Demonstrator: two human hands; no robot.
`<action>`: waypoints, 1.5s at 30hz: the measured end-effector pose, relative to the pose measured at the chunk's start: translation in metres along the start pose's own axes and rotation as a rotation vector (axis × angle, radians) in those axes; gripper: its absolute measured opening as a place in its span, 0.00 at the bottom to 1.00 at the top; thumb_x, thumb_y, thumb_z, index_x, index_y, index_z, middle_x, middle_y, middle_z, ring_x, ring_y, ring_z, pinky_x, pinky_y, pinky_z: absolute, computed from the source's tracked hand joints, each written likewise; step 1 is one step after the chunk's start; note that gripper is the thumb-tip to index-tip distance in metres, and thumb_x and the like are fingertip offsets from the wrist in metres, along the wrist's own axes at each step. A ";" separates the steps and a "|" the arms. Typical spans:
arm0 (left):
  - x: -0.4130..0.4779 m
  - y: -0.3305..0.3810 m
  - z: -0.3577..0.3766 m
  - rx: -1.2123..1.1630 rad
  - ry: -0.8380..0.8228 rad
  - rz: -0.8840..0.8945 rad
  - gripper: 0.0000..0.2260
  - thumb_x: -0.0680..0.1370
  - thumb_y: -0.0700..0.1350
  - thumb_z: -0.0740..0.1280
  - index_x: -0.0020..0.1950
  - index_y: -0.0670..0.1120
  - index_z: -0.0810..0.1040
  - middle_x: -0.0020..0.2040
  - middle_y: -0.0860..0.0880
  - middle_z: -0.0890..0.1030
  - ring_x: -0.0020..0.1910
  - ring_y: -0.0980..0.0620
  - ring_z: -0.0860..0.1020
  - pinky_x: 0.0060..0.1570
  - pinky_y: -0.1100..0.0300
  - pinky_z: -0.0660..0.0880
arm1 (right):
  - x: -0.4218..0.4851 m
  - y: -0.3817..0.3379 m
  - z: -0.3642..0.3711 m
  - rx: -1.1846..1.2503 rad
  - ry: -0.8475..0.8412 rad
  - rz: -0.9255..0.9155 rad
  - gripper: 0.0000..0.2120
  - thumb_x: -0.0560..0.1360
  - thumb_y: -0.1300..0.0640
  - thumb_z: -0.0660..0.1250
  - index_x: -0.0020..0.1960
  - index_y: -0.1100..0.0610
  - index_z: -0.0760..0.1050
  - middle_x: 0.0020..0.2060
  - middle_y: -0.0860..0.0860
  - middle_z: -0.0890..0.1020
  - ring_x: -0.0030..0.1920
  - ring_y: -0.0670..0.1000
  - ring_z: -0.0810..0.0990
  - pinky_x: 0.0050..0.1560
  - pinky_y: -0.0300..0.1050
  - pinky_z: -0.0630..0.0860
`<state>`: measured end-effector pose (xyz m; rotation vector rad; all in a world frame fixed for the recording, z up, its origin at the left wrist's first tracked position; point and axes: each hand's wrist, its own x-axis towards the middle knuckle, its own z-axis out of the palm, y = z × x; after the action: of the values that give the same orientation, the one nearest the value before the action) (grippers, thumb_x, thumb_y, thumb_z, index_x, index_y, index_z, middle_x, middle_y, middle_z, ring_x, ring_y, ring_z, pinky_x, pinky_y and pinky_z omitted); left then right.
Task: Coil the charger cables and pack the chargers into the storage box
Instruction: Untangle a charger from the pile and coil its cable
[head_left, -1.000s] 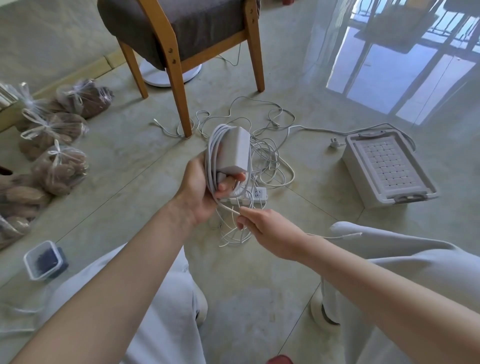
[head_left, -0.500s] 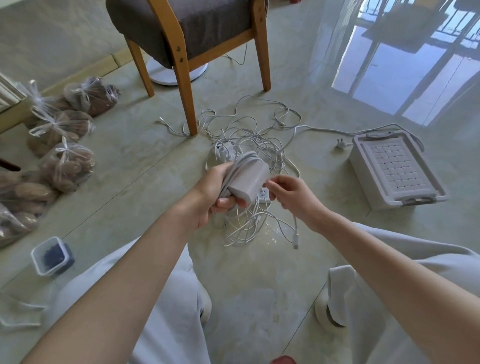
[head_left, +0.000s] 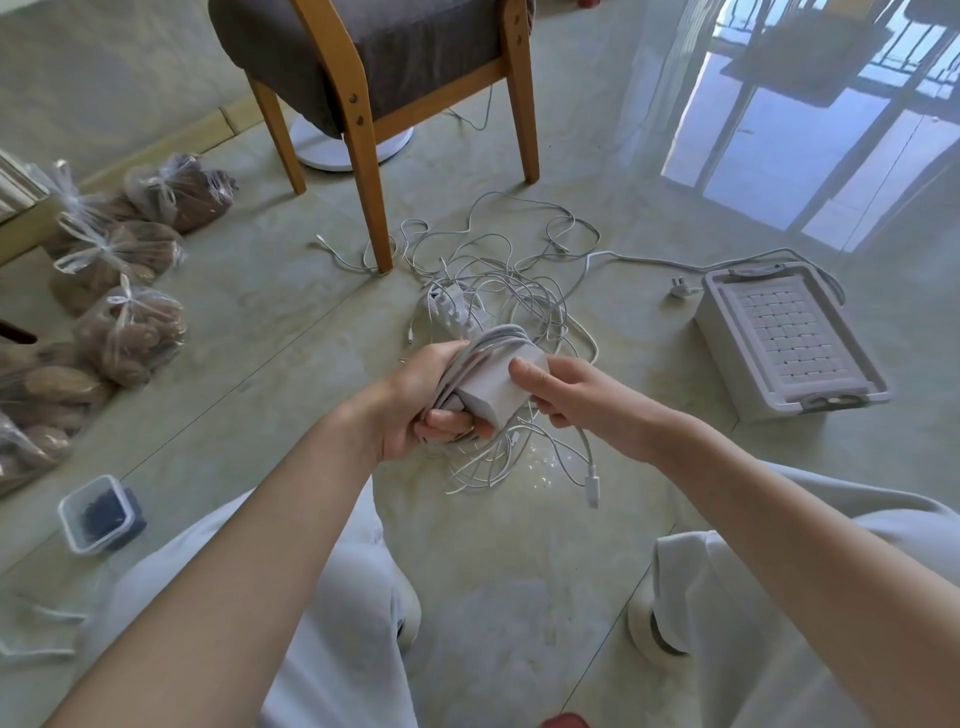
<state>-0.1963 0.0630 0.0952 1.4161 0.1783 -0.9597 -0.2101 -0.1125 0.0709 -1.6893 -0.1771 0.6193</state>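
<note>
I am watching through the head camera, looking down at both hands over the tiled floor; the left hand (head_left: 415, 400) is gripping a white charger brick (head_left: 493, 389) in the air, its fingers curling under the brick and over the cable (head_left: 483, 343) that is lying round it in several loops; the right hand (head_left: 571, 400) is pinching the brick's other end, thumb lying on the top face and fingers curling beneath; from under that hand a loose cable end (head_left: 592, 486) is hanging down, its connector near the floor; directly behind the hands a tangle of white cables (head_left: 498, 280) is sprawling on the floor, reaching to the front leg of a wooden chair (head_left: 363, 156); I am seeing the storage box (head_left: 722, 343) sitting well to the right of the hands, lid on, with a wall plug (head_left: 680, 288) lying just beside it; off to the left, tied plastic bags (head_left: 130, 332) are lining the floor, and a small clear container (head_left: 98, 514) is standing nearer the person's knee.
</note>
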 end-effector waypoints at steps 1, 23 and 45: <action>-0.001 0.000 0.001 -0.024 -0.022 -0.012 0.22 0.82 0.50 0.47 0.42 0.37 0.72 0.27 0.39 0.74 0.12 0.57 0.59 0.13 0.73 0.52 | 0.000 0.000 0.000 -0.004 -0.006 0.025 0.25 0.70 0.35 0.61 0.44 0.59 0.68 0.27 0.43 0.62 0.27 0.42 0.59 0.29 0.34 0.57; 0.001 0.001 0.010 0.334 0.330 0.244 0.13 0.71 0.50 0.74 0.52 0.47 0.78 0.27 0.55 0.75 0.21 0.60 0.68 0.20 0.68 0.63 | 0.004 0.003 0.005 0.138 0.115 0.176 0.17 0.78 0.41 0.54 0.39 0.52 0.68 0.28 0.44 0.65 0.23 0.42 0.59 0.24 0.32 0.58; 0.027 -0.008 -0.009 0.100 0.670 0.147 0.12 0.72 0.52 0.72 0.39 0.47 0.72 0.27 0.51 0.70 0.21 0.57 0.64 0.17 0.69 0.58 | -0.003 -0.002 -0.025 0.473 0.440 -0.036 0.09 0.76 0.71 0.60 0.45 0.62 0.78 0.41 0.58 0.82 0.40 0.49 0.84 0.44 0.37 0.80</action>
<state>-0.1809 0.0604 0.0701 1.7788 0.5179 -0.3485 -0.1997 -0.1351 0.0755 -1.3176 0.2384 0.2231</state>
